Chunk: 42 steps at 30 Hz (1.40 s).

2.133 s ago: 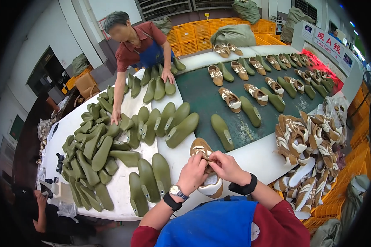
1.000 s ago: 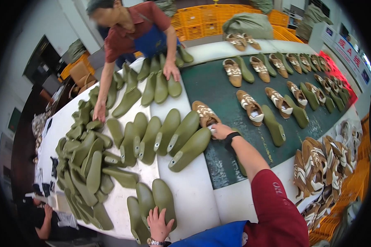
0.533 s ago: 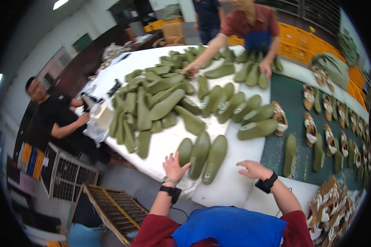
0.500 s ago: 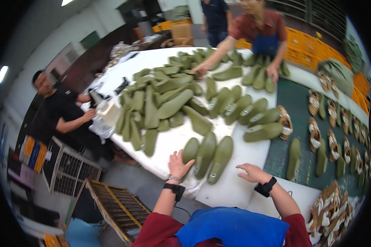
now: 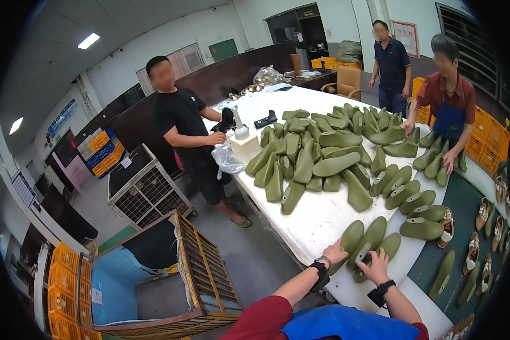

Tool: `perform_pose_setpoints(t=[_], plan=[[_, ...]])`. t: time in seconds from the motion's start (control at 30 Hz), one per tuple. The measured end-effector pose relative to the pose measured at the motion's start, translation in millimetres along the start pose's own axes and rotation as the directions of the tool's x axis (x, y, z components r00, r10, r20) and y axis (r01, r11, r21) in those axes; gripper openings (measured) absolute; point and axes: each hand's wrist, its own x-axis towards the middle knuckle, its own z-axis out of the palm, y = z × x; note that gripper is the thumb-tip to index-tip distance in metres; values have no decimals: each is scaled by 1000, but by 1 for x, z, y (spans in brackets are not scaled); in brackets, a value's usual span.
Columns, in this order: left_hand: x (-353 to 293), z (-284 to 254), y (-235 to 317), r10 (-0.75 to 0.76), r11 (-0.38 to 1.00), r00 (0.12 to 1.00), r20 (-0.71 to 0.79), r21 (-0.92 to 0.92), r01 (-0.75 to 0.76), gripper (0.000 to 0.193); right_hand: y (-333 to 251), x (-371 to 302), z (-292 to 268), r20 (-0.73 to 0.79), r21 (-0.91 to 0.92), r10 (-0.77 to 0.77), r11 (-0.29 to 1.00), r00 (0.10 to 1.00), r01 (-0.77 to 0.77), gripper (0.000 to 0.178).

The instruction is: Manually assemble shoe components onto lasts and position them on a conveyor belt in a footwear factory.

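Observation:
Three green shoe lasts lie side by side at the table's near edge, toes pointing away from me. My left hand (image 5: 335, 252) is closed round the near end of the left shoe last (image 5: 351, 235). The middle shoe last (image 5: 374, 233) lies between my hands. My right hand (image 5: 375, 267), thumb and fingers curved, grips the near end of the right shoe last (image 5: 390, 245) and partly hides it. Beyond them, a row of green shoe lasts (image 5: 422, 228) ends beside a brown-and-white shoe (image 5: 446, 228).
A large heap of green lasts (image 5: 337, 164) covers the middle of the white table (image 5: 255, 190). To the right, shoes and lasts stand on a green surface (image 5: 436, 258). Two co-workers (image 5: 178, 119) (image 5: 449, 96) stand at the table; a slatted cart (image 5: 207, 266) is at my left.
My hands have closed in from both sides onto the three lasts and now touch them. My view has swung left, showing more of the carts and the co-worker in black.

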Motion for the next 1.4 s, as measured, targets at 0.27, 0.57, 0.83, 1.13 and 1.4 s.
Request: perform_pose_setpoints(t=[0.27, 0.57, 0.83, 1.13, 1.4], plan=[[-47, 59, 51, 152, 987, 981, 119, -66, -145, 87, 12, -71, -46, 104, -131, 164, 980, 981, -150, 85], [-61, 63, 100, 548, 833, 836, -39, 122, -540, 64, 26, -89, -55, 69, -214, 236, 952, 969, -217, 82], [-49, 82, 101, 725, 680, 688, 25, 132, -721, 45, 31, -87, -43, 19, -250, 232, 943, 973, -220, 89], [-49, 76, 104, 707, 685, 705, 45, 201, -700, 24, 28, -83, -46, 36, -269, 223, 941, 974, -206, 91], [-54, 86, 97, 717, 691, 697, -16, 147, -708, 21, 33, -91, -42, 1, -225, 124, 967, 992, -121, 91]])
